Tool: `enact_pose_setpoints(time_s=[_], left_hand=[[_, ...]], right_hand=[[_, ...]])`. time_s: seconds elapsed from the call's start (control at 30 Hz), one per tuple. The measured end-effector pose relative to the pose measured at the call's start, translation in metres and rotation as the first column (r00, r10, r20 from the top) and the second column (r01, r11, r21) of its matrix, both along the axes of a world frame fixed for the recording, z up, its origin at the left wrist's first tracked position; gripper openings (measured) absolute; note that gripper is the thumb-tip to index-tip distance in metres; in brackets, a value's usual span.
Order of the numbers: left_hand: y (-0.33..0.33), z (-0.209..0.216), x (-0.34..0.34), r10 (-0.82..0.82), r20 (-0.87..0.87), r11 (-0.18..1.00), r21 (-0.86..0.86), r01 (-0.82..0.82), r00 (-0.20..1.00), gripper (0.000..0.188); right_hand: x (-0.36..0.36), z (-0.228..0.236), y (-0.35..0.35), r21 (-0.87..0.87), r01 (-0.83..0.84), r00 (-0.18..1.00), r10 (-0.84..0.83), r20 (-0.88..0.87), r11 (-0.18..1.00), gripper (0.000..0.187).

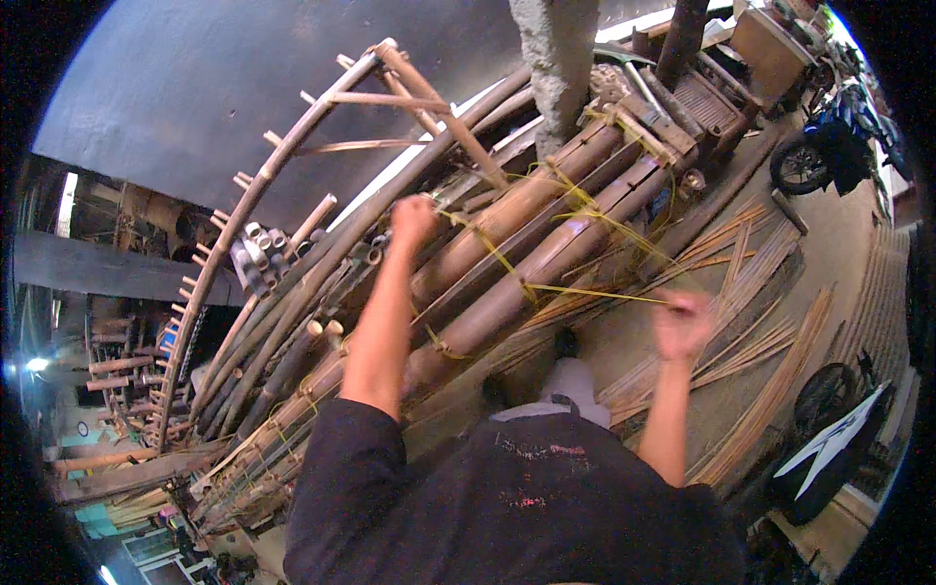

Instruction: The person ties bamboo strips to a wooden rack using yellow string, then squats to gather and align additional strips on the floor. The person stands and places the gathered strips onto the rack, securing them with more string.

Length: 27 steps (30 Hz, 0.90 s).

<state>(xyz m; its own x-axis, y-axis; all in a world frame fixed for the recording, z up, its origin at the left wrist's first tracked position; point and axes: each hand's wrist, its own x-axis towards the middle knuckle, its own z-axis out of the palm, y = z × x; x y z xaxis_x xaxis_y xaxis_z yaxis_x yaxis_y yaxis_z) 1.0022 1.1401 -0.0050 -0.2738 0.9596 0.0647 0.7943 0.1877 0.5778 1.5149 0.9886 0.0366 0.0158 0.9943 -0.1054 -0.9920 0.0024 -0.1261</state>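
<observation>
Two thick brown bamboo poles [546,255] lie side by side on a slant in front of me, with yellow strapping tied round them at several spots. A yellow cord [595,292] crosses the poles and stretches out to both sides. My left hand [413,219] is closed on the cord's far-side end, above the farther pole. Out to the right, past the nearer pole, my right hand [682,327] is closed on the other end, slightly blurred. Between the hands the cord looks taut, bending at the near pole's side.
A curved bamboo ladder [229,229] leans behind the poles, beside a rough concrete post [556,73]. Cut pipes [255,255] are stacked at the left. Split bamboo strips [760,283] lie on the floor at right. Motorcycles [829,146] stand along the right side.
</observation>
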Motion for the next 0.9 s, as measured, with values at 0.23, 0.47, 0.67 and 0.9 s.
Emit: enact_pose_setpoints(time_s=[0.23, 0.47, 0.67, 0.9], left_hand=[[-0.111, 0.123, -0.194, 0.358, -0.27, 0.933, 0.064, -0.355, 0.894, 0.036], [-0.247, 0.042, 0.017, -0.159, -0.062, 0.969, -0.201, 0.144, 0.985, 0.023], [-0.255, 0.012, 0.033, -0.099, 0.044, 0.994, 0.057, 0.096, 0.994, 0.034], [-0.241, 0.003, 0.042, -0.01, -0.117, 0.978, 0.206, 0.034, 0.993, 0.019]], right_hand=[[-0.044, -0.16, -0.161, -0.938, 0.009, 0.993, 0.109, 0.049, 0.346, 0.04], [-0.315, -0.019, -0.115, -0.459, -0.28, 0.858, 0.434, 0.275, 0.844, 0.035], [-0.423, 0.115, -0.077, -0.031, -0.917, -0.184, -0.353, 0.917, 0.397, 0.03], [-0.405, 0.04, 0.053, -0.077, -0.918, -0.198, -0.282, 0.939, 0.388, 0.048]])
